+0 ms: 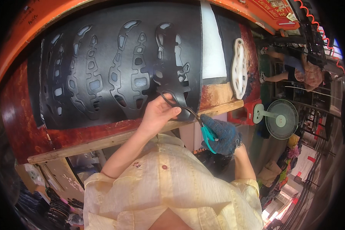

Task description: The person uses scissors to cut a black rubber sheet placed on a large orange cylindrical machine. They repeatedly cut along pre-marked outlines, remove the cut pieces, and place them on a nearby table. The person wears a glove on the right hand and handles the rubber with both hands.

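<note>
A large black moulded sheet (103, 38) lies on the table, with several long curved shapes pressed into it and cut-out holes through them. At its right end, a strip of black material (168, 80) is lifted, and my bare left hand (160, 114) pinches its near end between thumb and fingers. My right hand (223, 137), in a grey-blue knitted glove, grips teal-handled scissors (208, 133). Their blades reach left to the strip, close beside my left fingertips. How far the blades are apart is hard to make out.
The dark red table (17, 115) has a wooden front edge (84, 146). A long white perforated piece (239, 71) lies right of a white sheet (214, 46). An orange frame (270, 17) spans the back. To the right are a fan (281, 119) and another person (308, 73).
</note>
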A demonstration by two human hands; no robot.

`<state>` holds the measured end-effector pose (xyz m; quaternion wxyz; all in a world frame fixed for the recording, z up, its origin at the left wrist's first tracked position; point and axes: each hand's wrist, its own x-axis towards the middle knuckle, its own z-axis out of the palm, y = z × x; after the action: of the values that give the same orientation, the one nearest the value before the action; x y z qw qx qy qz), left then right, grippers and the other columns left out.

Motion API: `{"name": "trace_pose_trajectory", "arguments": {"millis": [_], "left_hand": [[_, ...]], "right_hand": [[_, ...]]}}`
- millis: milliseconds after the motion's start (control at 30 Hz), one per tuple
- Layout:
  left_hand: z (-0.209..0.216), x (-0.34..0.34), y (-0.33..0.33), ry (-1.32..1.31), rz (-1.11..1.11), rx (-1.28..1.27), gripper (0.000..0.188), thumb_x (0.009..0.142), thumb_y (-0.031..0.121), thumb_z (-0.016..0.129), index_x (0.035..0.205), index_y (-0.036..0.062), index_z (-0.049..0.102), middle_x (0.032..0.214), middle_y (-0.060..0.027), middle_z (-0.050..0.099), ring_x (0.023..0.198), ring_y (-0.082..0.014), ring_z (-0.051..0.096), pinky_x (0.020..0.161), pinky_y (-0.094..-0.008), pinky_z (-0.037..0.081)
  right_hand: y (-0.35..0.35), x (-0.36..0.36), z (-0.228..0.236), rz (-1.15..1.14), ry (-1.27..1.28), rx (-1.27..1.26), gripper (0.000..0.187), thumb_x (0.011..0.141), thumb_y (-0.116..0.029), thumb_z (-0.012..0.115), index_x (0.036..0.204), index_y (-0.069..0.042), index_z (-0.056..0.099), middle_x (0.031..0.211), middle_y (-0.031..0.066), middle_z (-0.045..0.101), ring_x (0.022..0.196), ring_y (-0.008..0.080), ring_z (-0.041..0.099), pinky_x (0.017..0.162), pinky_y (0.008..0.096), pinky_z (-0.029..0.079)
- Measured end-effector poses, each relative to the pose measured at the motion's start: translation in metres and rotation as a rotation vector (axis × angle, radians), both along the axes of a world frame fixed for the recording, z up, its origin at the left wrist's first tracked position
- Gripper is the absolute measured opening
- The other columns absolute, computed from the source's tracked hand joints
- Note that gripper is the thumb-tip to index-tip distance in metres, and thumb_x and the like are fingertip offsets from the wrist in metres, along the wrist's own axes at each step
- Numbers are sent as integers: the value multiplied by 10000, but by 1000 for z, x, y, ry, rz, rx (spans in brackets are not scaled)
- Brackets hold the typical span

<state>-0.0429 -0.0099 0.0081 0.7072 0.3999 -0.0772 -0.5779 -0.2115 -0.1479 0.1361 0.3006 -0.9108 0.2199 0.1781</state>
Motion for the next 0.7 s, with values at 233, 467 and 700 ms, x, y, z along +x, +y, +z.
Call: {"name": "trace_pose_trajectory", "arguments": {"millis": [233, 467, 700], "left_hand": [[2, -6, 0, 83, 112, -10, 314, 830, 26, 660, 1120, 15, 540, 933, -40, 645, 797, -84, 610, 665, -223, 494], [1, -3, -2, 18, 131, -22, 346, 827, 31, 669, 1152, 9, 550, 916, -40, 653, 799, -83, 615, 665, -221, 498], [12, -5, 1, -13, 125, 29, 354, 824, 37, 674, 1156, -8, 561, 884, -38, 656, 769, -78, 613, 650, -221, 502]], "right_hand": [[-12, 1, 5, 47, 121, 120, 775, 628, -175, 779, 1329, -91, 461, 1023, 173, 629, 884, 365, 625, 766, 375, 503], [-16, 6, 0, 108, 28, 84, 794, 624, -172, 783, 1341, -95, 450, 1034, 170, 628, 890, 355, 628, 774, 377, 502], [-13, 6, -1, -18, 157, 251, 763, 694, -197, 726, 1377, -133, 394, 975, 158, 634, 807, 331, 635, 718, 372, 506]]}}
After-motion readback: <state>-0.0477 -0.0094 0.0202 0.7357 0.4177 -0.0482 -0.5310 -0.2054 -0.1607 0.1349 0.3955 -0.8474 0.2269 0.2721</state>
